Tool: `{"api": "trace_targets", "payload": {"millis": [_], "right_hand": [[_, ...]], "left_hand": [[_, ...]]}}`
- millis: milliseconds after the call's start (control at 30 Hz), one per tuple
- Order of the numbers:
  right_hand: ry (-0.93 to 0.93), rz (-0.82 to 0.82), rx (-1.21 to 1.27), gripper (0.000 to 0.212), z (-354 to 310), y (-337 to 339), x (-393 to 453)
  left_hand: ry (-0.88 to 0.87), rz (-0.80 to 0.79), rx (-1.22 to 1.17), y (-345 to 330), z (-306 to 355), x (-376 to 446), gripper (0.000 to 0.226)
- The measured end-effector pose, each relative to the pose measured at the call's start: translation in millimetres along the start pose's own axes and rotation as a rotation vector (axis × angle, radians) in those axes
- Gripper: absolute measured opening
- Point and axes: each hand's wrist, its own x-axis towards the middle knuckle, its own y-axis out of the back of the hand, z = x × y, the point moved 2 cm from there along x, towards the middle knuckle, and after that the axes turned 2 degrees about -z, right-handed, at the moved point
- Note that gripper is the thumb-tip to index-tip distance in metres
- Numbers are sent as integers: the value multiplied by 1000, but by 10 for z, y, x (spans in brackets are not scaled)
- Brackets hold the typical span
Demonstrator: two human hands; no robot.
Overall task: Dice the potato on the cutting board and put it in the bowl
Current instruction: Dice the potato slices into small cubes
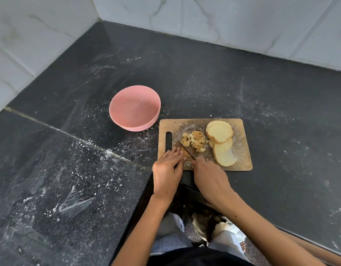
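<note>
The left hand (166, 167) lies flat on the near left corner of the wooden cutting board (240, 139), fingers straight and together, pressing down on a small piece of potato (185, 153) whose edge shows just past the fingertips. The right hand (209, 177) is curled around the handle of a knife (187, 150); the handle itself is hidden inside the fist, and the blade runs up and left from it, right alongside the left fingertips and against the held piece.

Just beyond the blade, near the middle of the board, sits a loose heap of diced cubes (194, 142). To the right of the heap, well clear of both hands, lie thick potato slices (220, 140) that are not yet cut: 2 stacked at the far side, at least 2 more overlapping toward the near edge. The exact count is hard to tell where they overlap.

The pink bowl (135, 108) stands on the dark stone counter (70, 169) just off the board's far left corner, and nothing shows inside it.

So the work looks less than half done. One portion is diced, one piece is under the knife, most of the slices remain whole, and none of the dice have reached the bowl. Dicing the rest and moving everything across is still ahead.
</note>
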Motion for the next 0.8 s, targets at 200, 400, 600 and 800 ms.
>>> {"api": "trace_targets", "payload": {"millis": [200, 400, 600, 800], "right_hand": [[12, -28, -26, 22, -36, 2, 93], [28, -57, 16, 26, 46, -13, 12], [-3, -60, 29, 25, 40, -26, 42], [-7, -79, 24, 30, 109, -77, -49]], "left_hand": [[4, -5, 24, -8, 7, 14, 19], [27, -18, 47, -8, 71, -9, 23], [-3, -18, 46, 14, 80, -3, 25], [-17, -22, 85, 2, 108, -14, 24]]}}
